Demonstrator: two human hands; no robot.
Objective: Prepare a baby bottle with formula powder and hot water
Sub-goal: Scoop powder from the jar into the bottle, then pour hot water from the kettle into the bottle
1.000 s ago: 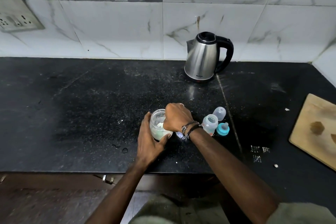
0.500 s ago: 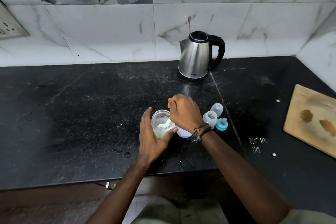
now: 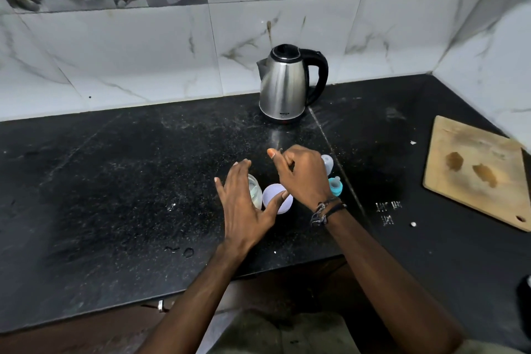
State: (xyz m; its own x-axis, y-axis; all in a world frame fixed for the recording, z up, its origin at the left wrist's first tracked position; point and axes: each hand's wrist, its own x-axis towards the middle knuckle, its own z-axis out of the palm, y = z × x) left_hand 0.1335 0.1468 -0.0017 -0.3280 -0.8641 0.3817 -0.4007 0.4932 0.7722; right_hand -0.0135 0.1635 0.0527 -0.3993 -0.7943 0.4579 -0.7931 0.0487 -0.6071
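Observation:
A glass jar (image 3: 255, 191) with pale formula powder stands on the black counter (image 3: 115, 195), mostly hidden behind my left hand (image 3: 244, 204). That hand hovers open with its fingers spread, its thumb over the jar's white lid (image 3: 277, 199), which lies beside the jar. My right hand (image 3: 303, 174) is curled shut, thumb up, just right of the lid. It covers the baby bottle, and I cannot see anything in its fingers. The clear dome cap (image 3: 327, 163) and the teal nipple ring (image 3: 335, 185) sit to its right.
A steel electric kettle (image 3: 284, 86) with a black handle stands at the back against the tiled wall. A wooden cutting board (image 3: 474, 172) lies at the right. White crumbs and water drops dot the counter, whose front edge runs just below my wrists.
My left hand has let go of the jar and opened. My right hand has left the jar's mouth and moved right, over the bottle. The white lid now shows between my hands.

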